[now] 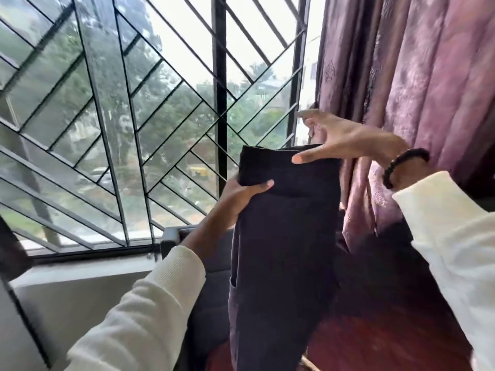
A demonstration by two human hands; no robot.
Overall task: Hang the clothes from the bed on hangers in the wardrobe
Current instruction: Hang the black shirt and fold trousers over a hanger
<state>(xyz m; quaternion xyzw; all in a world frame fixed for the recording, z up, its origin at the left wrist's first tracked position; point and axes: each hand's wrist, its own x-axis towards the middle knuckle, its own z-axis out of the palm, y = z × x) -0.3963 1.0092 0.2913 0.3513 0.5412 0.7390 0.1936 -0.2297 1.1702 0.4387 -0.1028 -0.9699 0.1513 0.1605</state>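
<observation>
A dark, long garment (284, 236) hangs straight down in front of me, its folded top edge at chest height before the window. My left hand (241, 195) grips the garment's upper left corner, thumb across the front. My right hand (345, 140) hovers at the upper right corner with fingers spread, the thumb tip touching the top edge; it does not grip the cloth. A black bead bracelet (401, 166) circles the right wrist. No hanger, wardrobe or bed is in view.
A large window with a black diagonal grille (219, 103) fills the left and centre. Mauve curtains (401, 76) hang at the right. A dark chair back (211, 263) stands below the sill behind the garment, and reddish floor (375, 338) shows at the lower right.
</observation>
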